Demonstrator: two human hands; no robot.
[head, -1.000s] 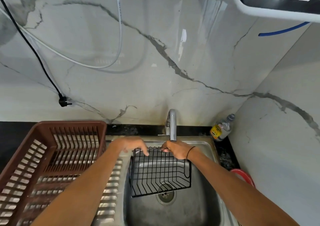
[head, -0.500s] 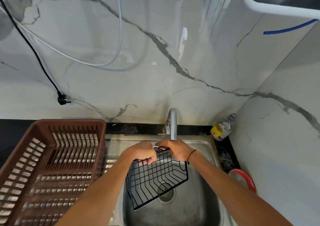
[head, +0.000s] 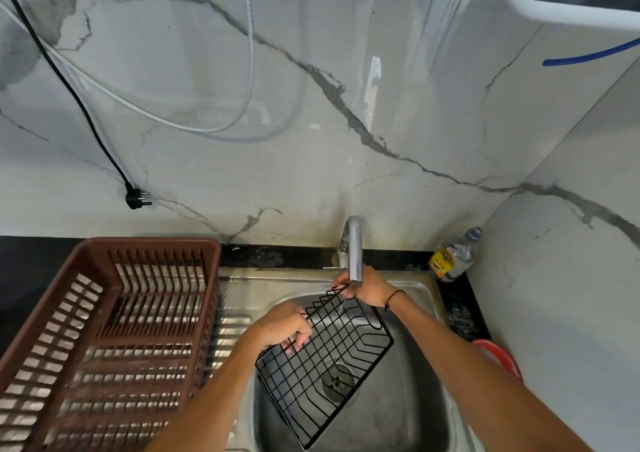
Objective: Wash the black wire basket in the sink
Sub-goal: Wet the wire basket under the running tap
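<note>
Over the steel sink (head: 426,413), beside the brown dish rack (head: 104,330), you hold the black wire basket (head: 325,365) tilted. Your left hand (head: 282,328) grasps its left rim; your right hand (head: 369,287) grips its far corner under the faucet (head: 354,247).

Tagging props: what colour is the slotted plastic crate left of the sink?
Brown, all over; the dish crate shows clearly in the head view.

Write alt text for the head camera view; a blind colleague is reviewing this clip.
Two hands hold a black wire basket tilted over a steel sink beneath the tap: the left hand grips its left edge, the right hand its far corner. A brown dish rack sits left of the sink.
</note>
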